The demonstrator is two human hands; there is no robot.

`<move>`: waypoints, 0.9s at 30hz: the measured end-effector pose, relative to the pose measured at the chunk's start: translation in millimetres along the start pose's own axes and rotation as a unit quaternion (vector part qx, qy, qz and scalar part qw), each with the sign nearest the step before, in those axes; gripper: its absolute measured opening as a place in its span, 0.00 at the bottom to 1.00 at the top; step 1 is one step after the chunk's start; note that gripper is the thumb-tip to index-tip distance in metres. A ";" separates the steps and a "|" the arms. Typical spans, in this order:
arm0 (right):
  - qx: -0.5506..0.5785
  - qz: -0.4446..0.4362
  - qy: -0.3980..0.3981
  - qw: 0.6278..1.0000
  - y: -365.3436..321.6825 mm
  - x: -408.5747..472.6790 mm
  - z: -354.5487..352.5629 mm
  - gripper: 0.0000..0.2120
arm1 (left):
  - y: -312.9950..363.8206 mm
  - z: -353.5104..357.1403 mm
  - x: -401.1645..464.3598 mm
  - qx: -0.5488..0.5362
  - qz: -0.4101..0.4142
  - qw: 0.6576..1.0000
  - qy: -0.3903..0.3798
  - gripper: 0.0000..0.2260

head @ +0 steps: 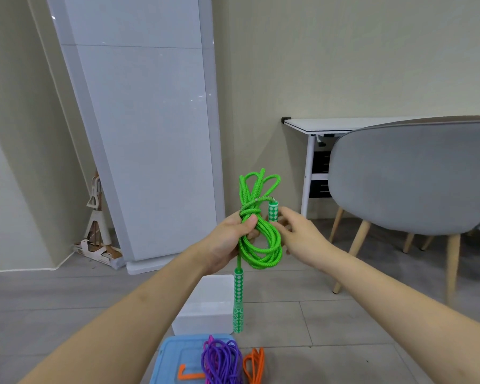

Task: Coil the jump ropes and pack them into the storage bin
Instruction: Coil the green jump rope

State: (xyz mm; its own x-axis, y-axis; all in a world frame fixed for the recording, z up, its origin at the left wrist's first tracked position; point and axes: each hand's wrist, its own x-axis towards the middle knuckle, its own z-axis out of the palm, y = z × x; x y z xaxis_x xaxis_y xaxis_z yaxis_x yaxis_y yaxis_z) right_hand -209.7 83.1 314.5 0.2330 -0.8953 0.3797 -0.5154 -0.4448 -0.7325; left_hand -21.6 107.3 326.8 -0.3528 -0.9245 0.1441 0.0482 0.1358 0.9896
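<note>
A green jump rope [257,231] is gathered into loops in mid-air at the centre of the view. My left hand [232,239] is shut around the middle of the bundle, thumb pressed on the wrap. One green-and-white patterned handle [239,300] hangs straight down below that hand. The other handle [273,212] stands upright beside the loops, held at its lower end by the fingertips of my right hand [299,231]. On the floor below lies a blue storage bin lid [172,358], with a purple and pink rope [222,361] on it and an orange rope [254,365] next to it.
A white box [208,303] stands on the grey floor under the hanging handle. A grey chair [410,176] with wooden legs and a white table [344,124] are at the right. A tall white panel [150,134] and a mop [96,217] lean at the left.
</note>
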 end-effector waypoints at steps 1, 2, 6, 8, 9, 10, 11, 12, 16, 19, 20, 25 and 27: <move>-0.030 -0.008 0.012 0.999 -0.9 1.5 -2.4 0.03 | -0.2 0.8 -0.1 0.014 0.004 1.000 -0.007 0.08; -0.053 -0.011 0.025 0.998 -0.9 2.9 -4.8 0.04 | -0.1 1.2 -0.5 0.032 0.007 0.999 -0.010 0.08; -0.052 -0.010 0.053 0.997 -4.1 4.7 -11.0 0.05 | 0.4 2.8 -2.0 0.085 0.020 0.996 -0.027 0.09; 0.002 -0.005 0.058 0.998 -9.0 3.8 -11.7 0.06 | -0.3 4.7 -3.0 0.091 0.020 0.995 -0.037 0.09; 0.042 0.003 0.064 0.997 -11.5 3.1 -11.8 0.06 | -1.7 6.2 -2.7 0.093 0.021 0.994 -0.045 0.09; 0.082 0.013 0.072 0.994 -13.6 2.5 -11.7 0.07 | -2.5 8.5 -2.6 0.095 0.024 0.994 -0.053 0.10; 0.112 0.018 0.083 0.990 -14.9 2.2 -10.9 0.07 | -4.6 10.0 -1.0 0.097 0.029 0.993 -0.054 0.11; 0.132 0.020 0.095 0.986 -15.3 2.0 -8.5 0.07 | -6.7 11.3 0.0 0.094 0.036 0.994 -0.051 0.10; 0.281 0.079 0.117 0.949 -20.8 -1.7 12.0 0.08 | -12.3 19.1 2.5 0.111 0.048 0.993 0.000 0.12; 0.412 0.127 0.129 0.893 -33.4 -1.8 15.3 0.06 | -15.0 21.4 5.4 0.143 0.066 0.987 0.034 0.15; 0.444 0.139 0.129 0.876 -37.3 -1.4 14.4 0.05 | -15.5 21.5 6.4 0.146 0.071 0.986 0.043 0.16; 0.488 0.161 0.095 0.853 -45.9 -4.0 17.6 0.06 | -20.8 18.1 9.5 0.154 0.079 0.981 0.087 0.13; 0.478 0.135 0.064 0.866 -45.5 -6.8 20.9 0.11 | -19.0 16.5 7.6 0.144 0.099 0.979 0.109 0.11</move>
State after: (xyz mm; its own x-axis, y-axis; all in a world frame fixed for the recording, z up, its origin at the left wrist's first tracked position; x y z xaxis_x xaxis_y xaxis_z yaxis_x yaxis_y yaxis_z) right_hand -170.5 109.0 333.4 0.0849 -0.9870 0.1363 0.3955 -0.0922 -0.9138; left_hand -40.6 103.5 309.1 -0.1543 -0.9200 0.3603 -0.1808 0.3848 0.9051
